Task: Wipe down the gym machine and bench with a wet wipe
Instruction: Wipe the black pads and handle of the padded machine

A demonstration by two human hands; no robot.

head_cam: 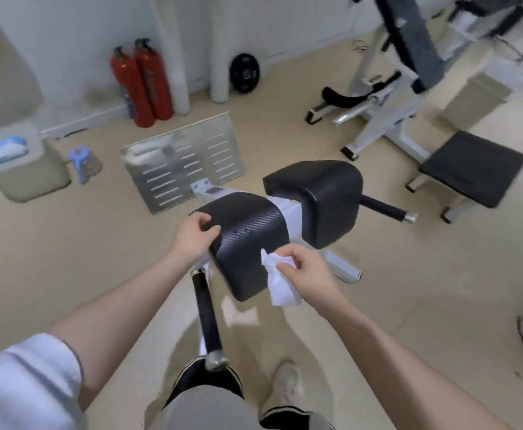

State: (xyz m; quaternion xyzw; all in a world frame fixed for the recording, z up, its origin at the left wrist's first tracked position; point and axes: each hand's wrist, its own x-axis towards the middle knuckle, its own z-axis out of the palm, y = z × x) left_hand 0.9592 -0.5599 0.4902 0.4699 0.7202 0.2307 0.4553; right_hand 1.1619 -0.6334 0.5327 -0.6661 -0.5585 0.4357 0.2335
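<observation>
Currently: left hand (193,235) grips near black pad (247,243) edge | right hand (303,268) pinches white wet wipe (280,279) against pad's side | second pad (314,197) beyond.

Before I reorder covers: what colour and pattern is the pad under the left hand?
Black, with a carbon-fibre-style weave, on the pad; the head view shows it.

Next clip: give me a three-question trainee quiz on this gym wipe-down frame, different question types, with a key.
1. True or false: the right hand pinches the white wet wipe.
2. The left hand grips which thing? A) near black padded cushion B) red fire extinguishers C) slotted metal footplate
3. Fill in: the wipe hangs at the near cushion's ____ side.

Key: 1 true; 2 A; 3 right.
</observation>
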